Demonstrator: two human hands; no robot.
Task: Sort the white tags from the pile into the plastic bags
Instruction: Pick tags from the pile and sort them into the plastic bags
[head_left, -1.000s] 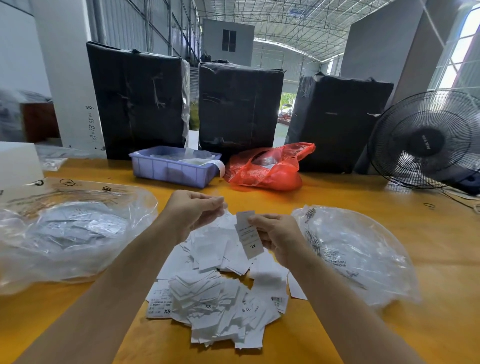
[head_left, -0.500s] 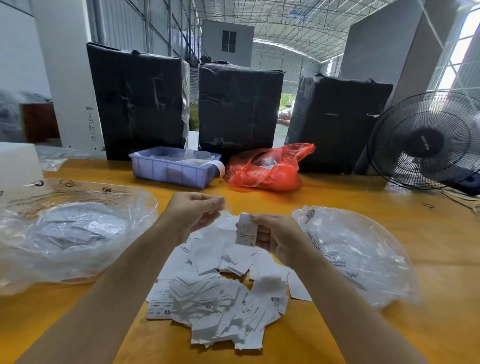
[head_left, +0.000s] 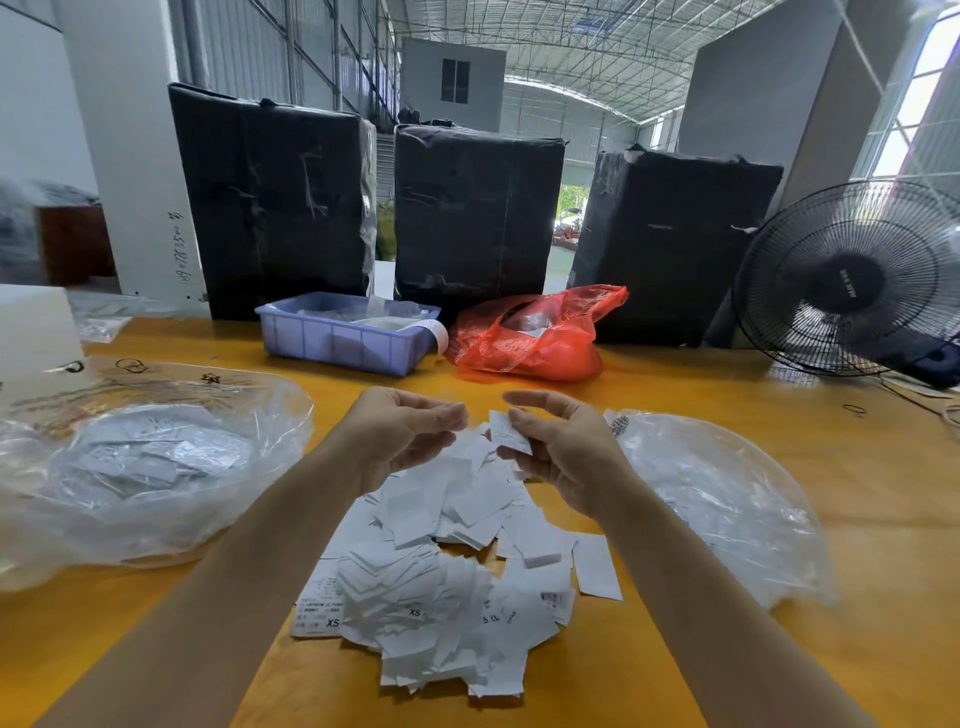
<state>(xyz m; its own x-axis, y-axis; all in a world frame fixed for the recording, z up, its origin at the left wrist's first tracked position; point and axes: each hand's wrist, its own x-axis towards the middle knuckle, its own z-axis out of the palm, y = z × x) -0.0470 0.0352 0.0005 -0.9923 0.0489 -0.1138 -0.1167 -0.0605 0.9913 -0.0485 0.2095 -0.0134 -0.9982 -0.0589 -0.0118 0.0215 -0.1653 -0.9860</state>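
The yellow bench spans the whole lower view. Along its far edge stand three black-wrapped packages: the left package, the middle package and the right package. A black fan stands at the far right. The left plastic bag lies on the bench at the left and holds a layer of white tags. The right plastic bag lies at the right, just beside the right forearm; its contents are hard to make out. A pile of white tags lies on the bench between the two bags, beneath both forearms; some tags show the marks XS and L. A red bag rests in front of the middle package. A blue tray sits just left of the red bag.

The left hand hovers above the far end of the pile, fingers loosely curled; whether its grip holds anything cannot be told. The right hand hovers opposite, near the left hand but apart from it. Its grip pinches a single tag between thumb and fingers, above the pile.
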